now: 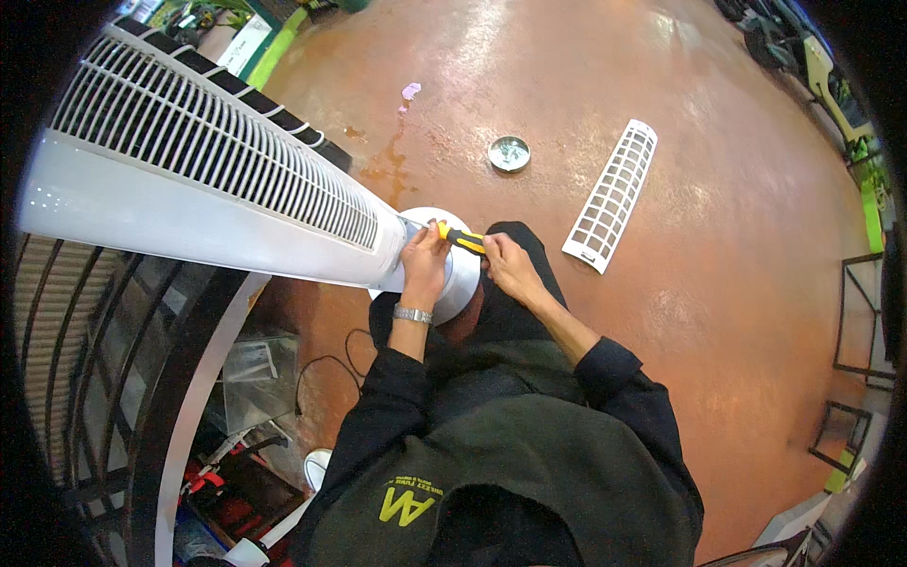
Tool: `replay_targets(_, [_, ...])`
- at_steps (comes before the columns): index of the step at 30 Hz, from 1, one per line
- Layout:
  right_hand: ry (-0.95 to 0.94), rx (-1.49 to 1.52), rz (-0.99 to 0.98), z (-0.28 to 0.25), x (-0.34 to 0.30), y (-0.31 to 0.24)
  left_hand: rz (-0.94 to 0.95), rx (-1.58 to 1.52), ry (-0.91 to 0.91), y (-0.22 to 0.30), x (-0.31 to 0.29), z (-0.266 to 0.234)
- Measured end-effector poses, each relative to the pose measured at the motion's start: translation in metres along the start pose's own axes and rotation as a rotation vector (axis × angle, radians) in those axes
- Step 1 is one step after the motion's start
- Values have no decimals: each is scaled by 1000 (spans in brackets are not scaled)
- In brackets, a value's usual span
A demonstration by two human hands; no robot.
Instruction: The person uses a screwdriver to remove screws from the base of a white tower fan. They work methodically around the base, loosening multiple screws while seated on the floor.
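A tall white tower fan leans across the view from the upper left down to its round white base on the floor. My left hand, with a metal watch on the wrist, rests against the fan's lower end, fingers curled by the screwdriver's tip. My right hand grips the yellow and black handle of a screwdriver, whose tip points at the fan's bottom where it meets the base.
A white grille panel lies on the reddish-brown floor to the right. A small round metal dish sits beyond the base. A dark curved metal rack, a cable and red-white items are at the lower left.
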State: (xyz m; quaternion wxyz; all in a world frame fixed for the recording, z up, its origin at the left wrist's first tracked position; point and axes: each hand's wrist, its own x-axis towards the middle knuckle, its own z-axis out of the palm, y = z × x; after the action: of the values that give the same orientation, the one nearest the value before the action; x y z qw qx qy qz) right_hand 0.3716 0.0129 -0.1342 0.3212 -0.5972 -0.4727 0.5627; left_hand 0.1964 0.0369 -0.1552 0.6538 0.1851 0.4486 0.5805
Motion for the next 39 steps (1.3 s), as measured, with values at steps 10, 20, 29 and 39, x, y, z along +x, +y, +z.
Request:
replay_targets(10, [205, -289, -720, -2, -8, 16, -112, 81, 34, -6, -1, 12])
replay_targets(20, [53, -16, -182, -10, -18, -5, -91, -302, -214, -6, -9, 15])
replay_targets(29, [90, -52, -461, -10, -14, 8, -73, -214, -170, -22, -4, 1])
replay_targets(39, [241, -391, -794, -2, -6, 20, -141, -22, -64, -15, -2, -4])
